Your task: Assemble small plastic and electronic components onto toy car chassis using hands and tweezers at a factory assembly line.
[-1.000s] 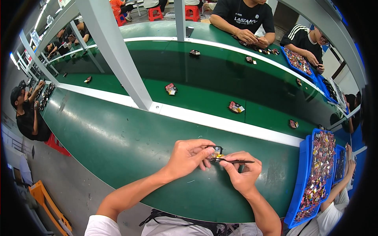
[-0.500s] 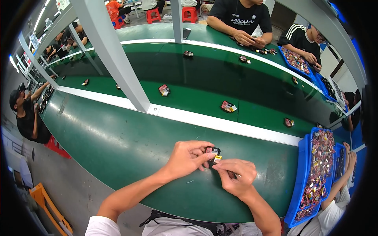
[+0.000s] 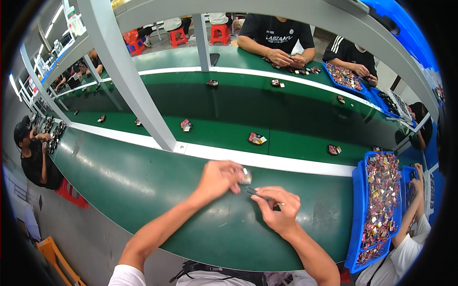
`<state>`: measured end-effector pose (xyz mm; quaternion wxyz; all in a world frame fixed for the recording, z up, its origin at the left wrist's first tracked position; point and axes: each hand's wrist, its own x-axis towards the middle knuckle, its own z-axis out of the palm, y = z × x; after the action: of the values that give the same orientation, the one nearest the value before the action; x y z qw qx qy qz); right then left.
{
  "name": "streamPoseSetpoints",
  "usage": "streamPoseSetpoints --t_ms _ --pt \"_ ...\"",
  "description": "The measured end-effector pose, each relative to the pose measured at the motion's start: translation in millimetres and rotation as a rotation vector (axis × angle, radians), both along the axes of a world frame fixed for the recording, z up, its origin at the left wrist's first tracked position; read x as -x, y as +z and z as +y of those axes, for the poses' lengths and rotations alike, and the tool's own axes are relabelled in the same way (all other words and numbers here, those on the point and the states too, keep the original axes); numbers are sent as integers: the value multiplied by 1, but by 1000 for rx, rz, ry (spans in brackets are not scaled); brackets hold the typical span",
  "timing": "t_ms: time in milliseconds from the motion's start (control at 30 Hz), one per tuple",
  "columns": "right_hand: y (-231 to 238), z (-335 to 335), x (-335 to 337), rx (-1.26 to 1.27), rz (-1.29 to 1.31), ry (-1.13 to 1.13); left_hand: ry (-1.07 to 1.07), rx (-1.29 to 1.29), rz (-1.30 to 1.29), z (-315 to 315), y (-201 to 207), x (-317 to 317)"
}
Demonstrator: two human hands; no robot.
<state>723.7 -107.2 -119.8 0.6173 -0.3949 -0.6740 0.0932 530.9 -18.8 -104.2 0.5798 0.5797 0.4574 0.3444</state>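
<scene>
My left hand (image 3: 218,178) is closed on a small black electronic unit (image 3: 245,176), smeared by motion, with a bright shiny patch on its face. Its finer details cannot be made out. Just right of it, my right hand (image 3: 279,206) pinches a pair of thin dark tweezers (image 3: 251,191), their tips pointing left toward the unit but apart from it. Both hands are above the green worktable (image 3: 191,233), with the forearms coming in from the lower edge.
A green conveyor belt (image 3: 214,126) carries scattered small units, such as one unit (image 3: 257,138), beyond a white rail (image 3: 286,164). Grey posts (image 3: 129,71) rise ahead. At right stands a blue bin (image 3: 358,229) heaped with small parts. Co-workers sit across, at far left and at right.
My left hand has drawn the unit up and left, away from my right hand. The tweezers' prongs now show clear of the unit. The whole view has shifted slightly, and the belt's units appear further left.
</scene>
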Motion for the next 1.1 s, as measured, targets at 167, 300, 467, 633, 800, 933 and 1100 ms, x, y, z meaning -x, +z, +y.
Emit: streamPoseSetpoints --t_ms 167,300,467,633,800,933,1100 --pt "-9 4 -15 -2 92 -64 332 -293 116 94 10 -8" --pt "-11 5 -16 30 121 -87 291 -351 563 119 25 -5" --pt "-13 5 -16 46 78 -53 399 -1040 872 125 12 -20" --pt "-15 5 -19 60 59 -41 18 -281 484 123 13 -49" --pt "-12 2 -19 102 56 -42 99 -484 532 123 -5 -45" --pt "-15 2 -24 192 133 -21 126 -496 402 86 4 -36" --pt "-2 -5 -25 481 587 133 67 -287 222 9 18 -25"
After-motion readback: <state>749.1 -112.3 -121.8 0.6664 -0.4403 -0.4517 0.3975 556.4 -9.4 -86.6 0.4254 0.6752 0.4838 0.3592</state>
